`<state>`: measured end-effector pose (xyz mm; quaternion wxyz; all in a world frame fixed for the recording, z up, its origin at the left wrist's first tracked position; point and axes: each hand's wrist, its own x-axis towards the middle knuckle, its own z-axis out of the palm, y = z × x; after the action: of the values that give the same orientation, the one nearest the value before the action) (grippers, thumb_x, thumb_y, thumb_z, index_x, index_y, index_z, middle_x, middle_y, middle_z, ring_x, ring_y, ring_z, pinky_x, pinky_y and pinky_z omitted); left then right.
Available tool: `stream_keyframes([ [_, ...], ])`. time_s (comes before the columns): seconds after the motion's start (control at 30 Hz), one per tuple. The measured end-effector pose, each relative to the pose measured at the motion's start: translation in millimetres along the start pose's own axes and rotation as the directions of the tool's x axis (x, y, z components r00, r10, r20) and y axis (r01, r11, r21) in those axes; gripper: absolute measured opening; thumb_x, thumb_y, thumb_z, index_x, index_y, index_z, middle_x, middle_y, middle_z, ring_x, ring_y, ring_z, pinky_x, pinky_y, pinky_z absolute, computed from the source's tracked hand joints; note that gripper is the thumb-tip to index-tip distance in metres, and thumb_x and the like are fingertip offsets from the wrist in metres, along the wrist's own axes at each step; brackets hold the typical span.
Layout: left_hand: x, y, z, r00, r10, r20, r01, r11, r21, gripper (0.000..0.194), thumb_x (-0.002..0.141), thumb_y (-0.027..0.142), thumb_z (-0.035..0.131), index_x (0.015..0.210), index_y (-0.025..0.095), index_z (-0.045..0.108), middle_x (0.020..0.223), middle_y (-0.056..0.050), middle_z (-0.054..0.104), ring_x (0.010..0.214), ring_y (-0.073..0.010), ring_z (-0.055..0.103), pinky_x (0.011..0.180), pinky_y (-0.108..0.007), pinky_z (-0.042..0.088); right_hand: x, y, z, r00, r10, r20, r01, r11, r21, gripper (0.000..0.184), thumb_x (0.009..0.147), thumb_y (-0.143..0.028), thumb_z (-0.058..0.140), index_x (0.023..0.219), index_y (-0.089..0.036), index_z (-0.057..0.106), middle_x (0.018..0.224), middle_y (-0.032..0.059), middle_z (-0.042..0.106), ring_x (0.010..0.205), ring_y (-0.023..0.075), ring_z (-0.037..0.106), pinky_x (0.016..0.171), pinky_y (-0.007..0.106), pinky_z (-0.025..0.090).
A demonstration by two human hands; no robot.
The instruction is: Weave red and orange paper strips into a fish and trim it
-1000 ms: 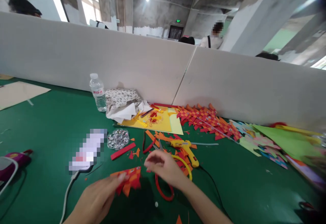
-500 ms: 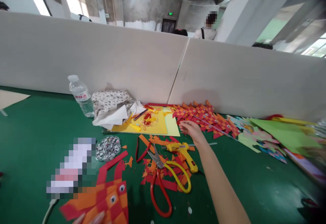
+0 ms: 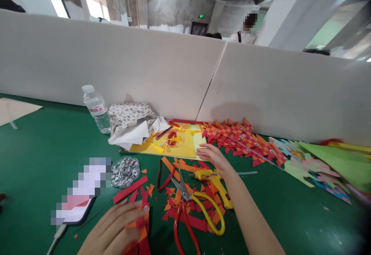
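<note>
My left hand (image 3: 116,226) is at the bottom of the view, its fingers bent over a woven red and orange paper fish (image 3: 142,233) and gripping it. Most of the fish is hidden under the hand. My right hand (image 3: 214,156) is above the table near the yellow sheets (image 3: 189,146), fingers stretched out and nothing visible in them. Below it lie a yellow glue gun (image 3: 216,181), partly behind my forearm, and open scissors (image 3: 203,204) with one red and one yellow handle. Red and orange paper scraps (image 3: 197,224) spread under the scissors.
A tub of googly eyes (image 3: 126,171) and a phone on a cable (image 3: 81,208) lie to the left. Behind them stand a water bottle (image 3: 98,110) and a patterned cloth bag (image 3: 130,115). Finished paper fish (image 3: 243,137) are heaped along the white partition (image 3: 116,61).
My left hand has come up over the paper fish, covering its eyes. My right hand has shifted slightly down and left relative to the fish heap. The view has turned a little left.
</note>
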<state>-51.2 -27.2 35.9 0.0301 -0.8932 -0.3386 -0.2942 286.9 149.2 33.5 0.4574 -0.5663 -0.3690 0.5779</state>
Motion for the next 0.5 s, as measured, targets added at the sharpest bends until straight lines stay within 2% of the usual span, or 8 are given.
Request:
stream_keyframes([
  [0.1,58,-9,4.5,0.996,-0.082,0.042,0.083,0.996,-0.028,0.036,0.080,0.009,0.039,0.107,0.024,0.057,0.121,-0.004,0.062,0.114,-0.0193,0.054,0.094,-0.032,0.046,-1,-1,-6,0.998,0.041,0.040,-0.043,0.997,0.056,0.016,0.071,-0.015,0.065,0.086,-0.017,0.061,0.083,0.0081,0.072,0.079,0.0187,0.070,0.071,0.027,0.055],
  [0.13,79,-13,10.2,0.989,-0.114,0.092,0.117,0.993,-0.031,0.036,0.080,0.007,0.038,0.107,0.022,0.056,0.121,-0.005,0.061,0.114,-0.0202,0.053,0.095,-0.034,0.045,-1,-2,-7,0.997,0.054,0.056,-0.059,0.995,0.079,0.015,0.072,-0.015,0.063,0.087,-0.016,0.060,0.084,0.0089,0.072,0.080,0.0195,0.070,0.072,0.028,0.055],
  [0.23,141,-29,38.2,0.957,-0.191,0.220,0.191,0.981,0.022,0.029,0.085,0.011,0.038,0.107,0.018,0.055,0.113,-0.009,0.063,0.107,-0.0225,0.056,0.091,-0.038,0.045,0,-1,-7,0.992,0.085,0.097,-0.099,0.984,0.148,0.011,0.076,-0.015,0.056,0.087,-0.015,0.060,0.087,0.0104,0.072,0.082,0.0190,0.069,0.074,0.029,0.055],
  [0.3,174,-41,61.7,0.939,-0.228,0.258,0.223,0.974,0.050,0.022,0.085,0.017,0.043,0.103,0.017,0.056,0.108,-0.011,0.063,0.103,-0.0242,0.057,0.087,-0.038,0.046,1,0,-5,0.987,0.100,0.126,-0.123,0.975,0.187,0.012,0.078,-0.014,0.052,0.087,-0.014,0.060,0.086,0.0106,0.071,0.080,0.0174,0.069,0.075,0.027,0.054],
  [0.4,202,-53,93.8,0.934,-0.237,0.269,0.231,0.971,0.054,0.025,0.082,0.032,0.053,0.101,0.017,0.057,0.104,-0.010,0.062,0.098,-0.0247,0.058,0.082,-0.035,0.048,2,1,1,0.978,0.110,0.178,-0.150,0.962,0.228,0.014,0.076,-0.011,0.052,0.087,-0.013,0.060,0.082,0.0103,0.071,0.075,0.0162,0.068,0.075,0.027,0.054],
  [0.5,211,-55,114.5,0.923,-0.268,0.275,0.260,0.963,0.066,0.038,0.075,0.044,0.061,0.100,0.016,0.058,0.103,-0.011,0.062,0.095,-0.0271,0.059,0.075,-0.035,0.048,0,-1,6,0.974,0.086,0.211,-0.142,0.953,0.266,0.017,0.076,-0.012,0.052,0.091,-0.013,0.060,0.084,0.0097,0.070,0.079,0.0167,0.067,0.077,0.028,0.054],
])
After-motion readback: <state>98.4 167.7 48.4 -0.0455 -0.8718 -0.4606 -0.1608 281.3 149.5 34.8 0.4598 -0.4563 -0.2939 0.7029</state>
